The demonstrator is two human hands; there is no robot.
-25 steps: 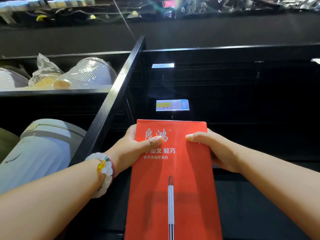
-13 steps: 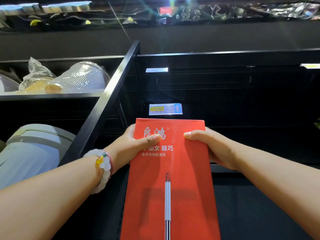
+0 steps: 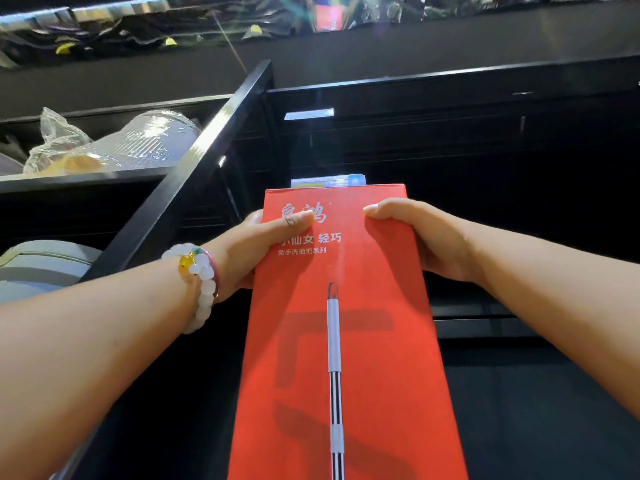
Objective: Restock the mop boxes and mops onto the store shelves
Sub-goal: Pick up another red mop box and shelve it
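Flat red cardboard mop box, left hand, right hand gripping edges

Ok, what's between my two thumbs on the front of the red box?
In the head view, only the red mop box face with its printed characters lies between the left hand thumb and the right hand thumb; nothing else sits there.

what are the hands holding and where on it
Both hands, left hand and right hand, grip the tall red cardboard mop box by its upper side edges, thumbs on its front.
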